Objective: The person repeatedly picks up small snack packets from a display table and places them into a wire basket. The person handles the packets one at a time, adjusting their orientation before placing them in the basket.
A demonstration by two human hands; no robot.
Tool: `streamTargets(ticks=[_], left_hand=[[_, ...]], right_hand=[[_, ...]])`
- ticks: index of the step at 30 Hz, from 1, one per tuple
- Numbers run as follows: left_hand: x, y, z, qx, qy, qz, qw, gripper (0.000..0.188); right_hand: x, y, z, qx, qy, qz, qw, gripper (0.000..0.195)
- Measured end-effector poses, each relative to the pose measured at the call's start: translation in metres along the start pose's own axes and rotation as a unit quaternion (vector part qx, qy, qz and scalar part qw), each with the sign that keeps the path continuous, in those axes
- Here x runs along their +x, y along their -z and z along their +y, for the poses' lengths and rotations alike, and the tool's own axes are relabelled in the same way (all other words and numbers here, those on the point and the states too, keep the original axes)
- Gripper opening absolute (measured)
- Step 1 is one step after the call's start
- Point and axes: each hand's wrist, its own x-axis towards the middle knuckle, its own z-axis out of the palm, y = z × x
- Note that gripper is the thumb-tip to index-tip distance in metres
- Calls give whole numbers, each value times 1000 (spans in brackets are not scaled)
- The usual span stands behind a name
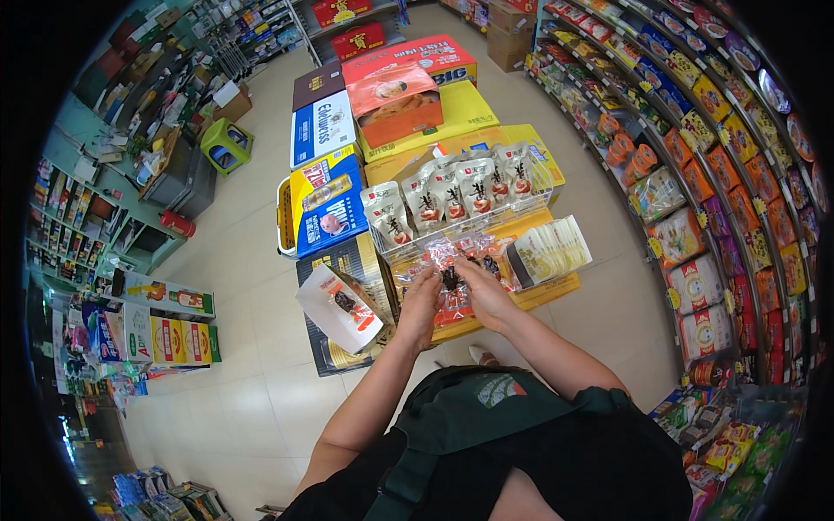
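Both hands are at a pile of clear and red plastic packets with dark food inside (451,279), on yellow cartons. My left hand (420,303) is at the pile's left side, and my right hand (483,292) lies at its right, fingertips over the packets. Whether either hand grips a packet cannot be told. Just beyond stands a white wire basket (469,225) with several upright silver-white pouches (449,192). To the right is a row of white and gold packets (550,251). An open white carton (319,293) at the left holds a similar dark packet (345,303).
Stacked drink and food cartons (391,98) stand beyond the basket. A yellow basket (284,218) is partly hidden at their left. Shelves of packaged food (710,163) curve along the right. A green stool (227,146) and a red fire extinguisher (177,223) are at the left.
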Motion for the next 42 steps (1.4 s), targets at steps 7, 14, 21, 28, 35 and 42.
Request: streamTargets(ticks=[7, 14, 21, 28, 35, 42], left_hand=[[8, 9, -5, -42, 20, -6, 999, 40], [-13, 15, 10, -46, -26, 12, 999, 47], [-56, 30, 42, -68, -194, 77, 976, 35], [-66, 79, 43, -145, -218, 145, 954, 36], [-64, 105, 43, -132, -192, 198, 952, 37], [-51, 125, 37, -182, -174, 186, 950, 35]], right_hand=[[-5, -6, -9, 0, -6, -39, 999, 49], [-4, -22, -1, -76, 34, -22, 996, 52], [-16, -71, -3, -64, 37, -113, 991, 43], [-20, -119, 20, 10, -85, -250, 965, 38], [-8, -152, 51, -25, -152, -310, 938, 37], [6, -167, 74, -114, -130, -267, 948, 40]])
